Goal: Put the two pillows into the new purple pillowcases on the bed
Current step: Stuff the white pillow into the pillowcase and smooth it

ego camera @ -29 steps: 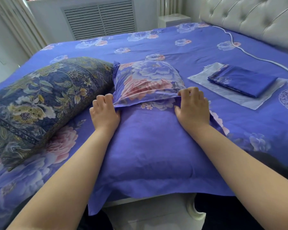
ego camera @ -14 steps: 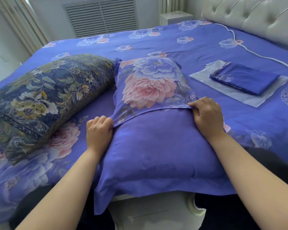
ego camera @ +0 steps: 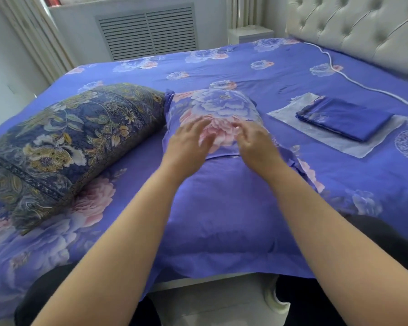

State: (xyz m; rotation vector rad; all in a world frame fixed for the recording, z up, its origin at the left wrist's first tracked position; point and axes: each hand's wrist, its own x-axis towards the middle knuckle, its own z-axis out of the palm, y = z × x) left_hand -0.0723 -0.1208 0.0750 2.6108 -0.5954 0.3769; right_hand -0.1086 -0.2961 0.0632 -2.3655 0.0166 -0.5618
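Pillow in purple pillowcase (ego camera: 224, 203) lies at near edge of bed (ego camera: 257, 71), about mid-width, long axis running away from the camera. Near part plain purple, smooth w/ soft folds; flat flange hangs a bit over the bed edge. Far part shows floral print, big pink + pale-blue peony, a straight fabric edge crossing the width where print meets plain. Far end plump, corners rounded.

2nd pillow (ego camera: 66, 142) still in old dark-blue case w/ yellow/white paisley-floral print, lies toward left edge of bed, angled, its right end just beside the purple one's far-left corner. Thick, bulging, slightly sagged.

Folded pillowcase (ego camera: 344, 118), purple, flat rectangle, sits on a clear plastic bag (ego camera: 360, 147) toward right edge of bed, well apart from the hands.

Left hand (ego camera: 186, 142) over the floral part, palm down, fingers straight and spread, motion-blurred; grip released, holding nothing. Right hand (ego camera: 257, 142) beside it, palm down, fingers loosely extended, blurred; grip released too. Cannot tell whether either hand touches the fabric. Both forearms bare, reaching in from near edge.

Bed sheet purple w/ scattered floral motifs, matte woven look. White cable (ego camera: 353, 78) runs along far-right part of bed. Tufted pale headboard (ego camera: 363, 29) at right. Slatted vent cover (ego camera: 149, 31) on wall beyond far edge.
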